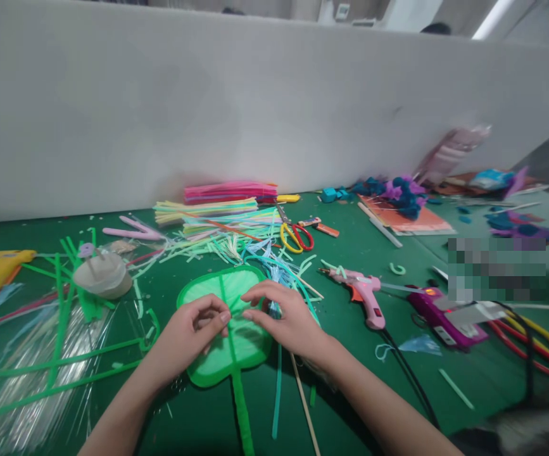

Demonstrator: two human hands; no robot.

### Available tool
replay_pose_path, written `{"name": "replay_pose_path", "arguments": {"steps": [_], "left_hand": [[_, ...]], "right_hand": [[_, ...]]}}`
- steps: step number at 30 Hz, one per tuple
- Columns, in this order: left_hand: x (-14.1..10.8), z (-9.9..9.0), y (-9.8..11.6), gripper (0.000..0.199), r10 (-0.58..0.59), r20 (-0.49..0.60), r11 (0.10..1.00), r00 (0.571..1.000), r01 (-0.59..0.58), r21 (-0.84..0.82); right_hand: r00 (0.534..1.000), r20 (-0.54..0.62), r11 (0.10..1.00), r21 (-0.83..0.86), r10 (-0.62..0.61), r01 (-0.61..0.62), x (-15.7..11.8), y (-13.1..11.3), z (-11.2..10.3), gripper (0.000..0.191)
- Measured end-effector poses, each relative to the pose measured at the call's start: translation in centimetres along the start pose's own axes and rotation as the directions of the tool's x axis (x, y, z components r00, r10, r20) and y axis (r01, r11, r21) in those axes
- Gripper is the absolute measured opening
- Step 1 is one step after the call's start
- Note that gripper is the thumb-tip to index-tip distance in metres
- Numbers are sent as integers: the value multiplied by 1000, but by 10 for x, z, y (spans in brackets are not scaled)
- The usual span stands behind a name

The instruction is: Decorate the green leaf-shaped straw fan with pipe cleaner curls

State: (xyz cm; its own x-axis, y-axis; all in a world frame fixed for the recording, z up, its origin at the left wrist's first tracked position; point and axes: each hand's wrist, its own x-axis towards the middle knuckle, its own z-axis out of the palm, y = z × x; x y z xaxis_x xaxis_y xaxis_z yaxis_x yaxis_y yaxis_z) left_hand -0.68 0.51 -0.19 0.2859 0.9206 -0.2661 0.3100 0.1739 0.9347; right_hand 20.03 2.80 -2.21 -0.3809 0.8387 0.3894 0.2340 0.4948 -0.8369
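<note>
A green hand fan (250, 351) with a darker rim, a centre rib and a wrapped handle lies in front of me. Over its left half, my left hand (201, 326) has its fingers curled and the thumb pressed to the index finger near the rib; anything between them is too small to make out. My right hand (286, 313) is above the fan's right side, thumb and index finger apart with nothing visible between them. Pale blue tassels (278, 272) lie just beyond the right hand. A thin wooden stick (305, 405) and a teal strip (277, 396) pass beneath it.
A pink glue gun (372, 297) lies right, its cord trailing forward, near a purple power strip (449, 316). Scissors (297, 237) and bundled pipe cleaners (231, 215) lie behind. Leftward are a yellow glue gun (3, 269), a cup (103, 275) and clear sticks (65, 354). A white partition (255, 107) stands behind.
</note>
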Motion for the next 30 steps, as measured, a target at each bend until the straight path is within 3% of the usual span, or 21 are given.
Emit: {"name": "replay_pose_path", "arguments": {"steps": [7, 14, 17, 24, 26, 28, 30], "left_hand": [[1, 4, -1, 27, 4, -20, 999, 1000, -4, 33], [2, 5, -2, 28, 94, -30, 974, 995, -85, 209], [3, 6, -4, 26, 152, -87, 912, 984, -106, 396], [12, 18, -25, 22, 300, -210, 662, 931, -44, 748], [14, 20, -27, 22, 315, -211, 665, 925, -57, 745], [14, 19, -24, 24, 323, -227, 728, 919, -89, 679], [13, 16, -18, 28, 292, -245, 813, 924, -104, 574]], "right_hand": [[988, -17, 983, 111, 150, -148, 1, -1, -1, 10], [910, 215, 890, 222, 354, -398, 0, -4, 2, 31], [922, 163, 911, 168, 351, -376, 0, 1, 6, 23], [973, -42, 963, -141, 227, -231, 0, 15, 11, 8], [986, -73, 965, -204, 152, -164, -1, 18, 11, 14], [990, -91, 972, -201, 109, -126, -2, 20, 12, 16], [979, -79, 977, -88, 190, -196, -1, 18, 11, 14]]}}
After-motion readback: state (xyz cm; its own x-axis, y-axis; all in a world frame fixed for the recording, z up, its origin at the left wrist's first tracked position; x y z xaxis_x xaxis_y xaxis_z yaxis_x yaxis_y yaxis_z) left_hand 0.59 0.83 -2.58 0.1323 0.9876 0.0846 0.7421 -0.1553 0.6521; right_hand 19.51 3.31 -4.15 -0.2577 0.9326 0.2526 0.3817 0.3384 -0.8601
